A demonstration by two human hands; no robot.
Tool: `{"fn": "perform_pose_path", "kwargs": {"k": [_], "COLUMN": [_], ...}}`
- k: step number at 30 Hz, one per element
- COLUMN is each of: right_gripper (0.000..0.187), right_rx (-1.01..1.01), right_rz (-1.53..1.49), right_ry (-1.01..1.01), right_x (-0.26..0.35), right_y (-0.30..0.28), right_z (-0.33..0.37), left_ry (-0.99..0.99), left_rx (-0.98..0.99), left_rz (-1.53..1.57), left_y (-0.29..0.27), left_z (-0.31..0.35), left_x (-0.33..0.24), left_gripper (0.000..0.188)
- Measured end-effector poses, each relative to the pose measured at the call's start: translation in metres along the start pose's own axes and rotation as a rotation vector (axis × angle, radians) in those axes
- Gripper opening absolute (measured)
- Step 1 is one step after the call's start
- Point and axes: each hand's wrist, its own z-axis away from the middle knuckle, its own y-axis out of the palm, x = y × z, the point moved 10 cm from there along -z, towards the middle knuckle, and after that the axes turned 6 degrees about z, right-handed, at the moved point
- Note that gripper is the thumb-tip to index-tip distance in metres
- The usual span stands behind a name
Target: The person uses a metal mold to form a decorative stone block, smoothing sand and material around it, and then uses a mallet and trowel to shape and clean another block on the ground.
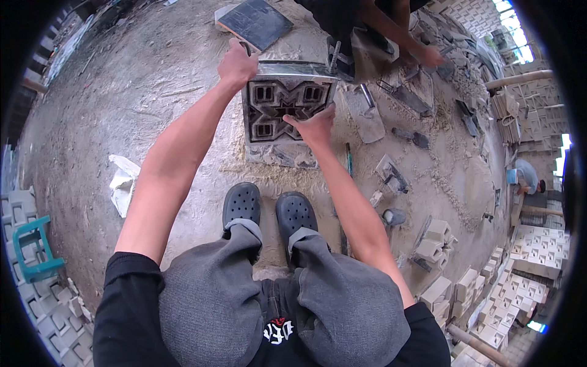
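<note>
Patterned mould (284,101) seems under adjustment, right hand (315,126) gripping its edge, left hand (237,66) closed on a dark piece (246,48) beside it. Next move likely calls for even support.

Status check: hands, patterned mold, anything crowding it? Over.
Left hand at far left corner of patterned mold, grip unclear. Right hand gripping its right side. Pattern facing up. Flat trowel close on the right.

My left hand (237,64) and right hand (318,127): two. Patterned mould (284,101): one.
I count two dark clogs (241,207), one teal stool (38,249), one crumpled white sheet (124,180), one dark square panel (257,24) and two other people, a nearer person (392,27) and a farther person (527,173); the pale blocks (538,248) I cannot count.
</note>
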Motion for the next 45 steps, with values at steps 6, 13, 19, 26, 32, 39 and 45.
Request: {"fn": "perform_pose_path", "kwargs": {"k": [6, 13, 19, 26, 32, 39, 45], "right_gripper": [0.133, 0.112, 0.105, 0.101, 0.072, 0.061, 0.060], "right_rx": [-0.044, 0.599, 0.624, 0.919, 0.881, 0.782, 0.769], "right_rz": [0.069, -0.366, -0.670, -0.450, -0.772, -1.007, -0.900], "right_ry": [0.040, 0.077, 0.362, 0.292, 0.315, 0.457, 0.536], "right_x": [-0.004, -0.018, -0.036, -0.038, -0.018, -0.003, -0.044], "right_y": [0.005, 0.000, -0.072, -0.019, 0.000, -0.002, -0.009], "right_z": [0.018, -0.007, -0.095, -0.111, -0.069, -0.050, -0.055], "left_ry": [0.003, 0.074, 0.127, 0.283, 0.369, 0.649, -0.537], "left_rx": [-0.008, -0.055, -0.016, 0.001, -0.032, 0.040, 0.445], "left_rz": [0.037, 0.092, 0.140, 0.302, 0.425, 0.587, 0.708], "left_y": [-0.004, -0.014, -0.009, -0.016, -0.017, -0.043, 0.015], "left_z": [0.010, 0.018, 0.034, 0.089, 0.134, 0.128, 0.085], "left_x": [0.001, 0.011, 0.004, -0.002, 0.022, 0.026, 0.119], "left_gripper": [0.053, 0.052, 0.053, 0.049, 0.049, 0.053, 0.064]}}
